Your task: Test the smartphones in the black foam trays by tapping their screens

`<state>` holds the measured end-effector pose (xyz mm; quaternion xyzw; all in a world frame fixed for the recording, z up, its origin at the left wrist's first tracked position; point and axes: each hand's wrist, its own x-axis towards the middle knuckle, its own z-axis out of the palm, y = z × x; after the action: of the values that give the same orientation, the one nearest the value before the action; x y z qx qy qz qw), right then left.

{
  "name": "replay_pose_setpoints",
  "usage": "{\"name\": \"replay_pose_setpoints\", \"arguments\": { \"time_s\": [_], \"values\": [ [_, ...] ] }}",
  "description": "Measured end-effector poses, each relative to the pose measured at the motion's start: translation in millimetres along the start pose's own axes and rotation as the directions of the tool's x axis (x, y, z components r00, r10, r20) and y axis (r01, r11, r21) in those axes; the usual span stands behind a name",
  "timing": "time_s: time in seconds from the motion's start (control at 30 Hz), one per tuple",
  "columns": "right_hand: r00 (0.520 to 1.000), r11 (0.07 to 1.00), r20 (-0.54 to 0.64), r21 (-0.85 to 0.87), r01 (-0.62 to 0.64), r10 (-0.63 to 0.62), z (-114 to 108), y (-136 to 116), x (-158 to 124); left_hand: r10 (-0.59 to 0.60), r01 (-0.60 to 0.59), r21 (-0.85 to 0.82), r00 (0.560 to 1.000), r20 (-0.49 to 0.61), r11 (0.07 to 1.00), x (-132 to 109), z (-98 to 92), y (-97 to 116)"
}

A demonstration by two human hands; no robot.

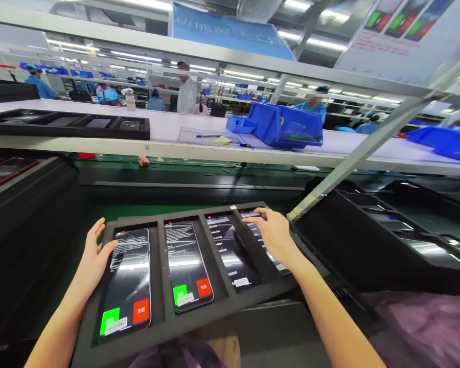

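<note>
A black foam tray [159, 255] lies tilted in front of me, with several smartphones in its slots. My left hand [94, 260] grips the tray's left edge, its thumb lying over the rim beside the leftmost phone [128, 271]. That phone and the second phone [186, 260] display text with a green and a red square. On the third phone [233, 253] is a dark screen with a list. Over the upper part of the rightmost phone [278, 263] is my right hand [274, 232], fingers apart and bent; it partly hides this phone. Whether its fingertips touch the screen I cannot tell.
Stacked black trays [368, 235] stand to the right, and another stack [26, 204] at left. Behind is a green conveyor [157, 197]. A shelf above carries a tray of phones [76, 125] and blue bins [287, 125]. A slanted metal post [352, 153] crosses at right.
</note>
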<state>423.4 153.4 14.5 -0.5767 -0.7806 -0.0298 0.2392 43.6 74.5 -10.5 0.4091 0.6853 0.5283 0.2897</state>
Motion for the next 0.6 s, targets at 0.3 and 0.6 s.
{"name": "replay_pose_setpoints", "arguments": {
  "time_s": [0.3, 0.6],
  "values": [
    [0.991, 0.990, -0.020, -0.047, -0.130, 0.129, 3, 26, -9, -0.021, 0.021, 0.001, 0.999, -0.028, 1.000, 4, 1.1, 5],
    [0.939, 0.969, -0.238, 0.048, -0.244, 0.248, -19, 29, -89, -0.078, 0.078, 0.015, 0.997, 0.010, 0.997, -71, -20.5, -21]
  ]
}}
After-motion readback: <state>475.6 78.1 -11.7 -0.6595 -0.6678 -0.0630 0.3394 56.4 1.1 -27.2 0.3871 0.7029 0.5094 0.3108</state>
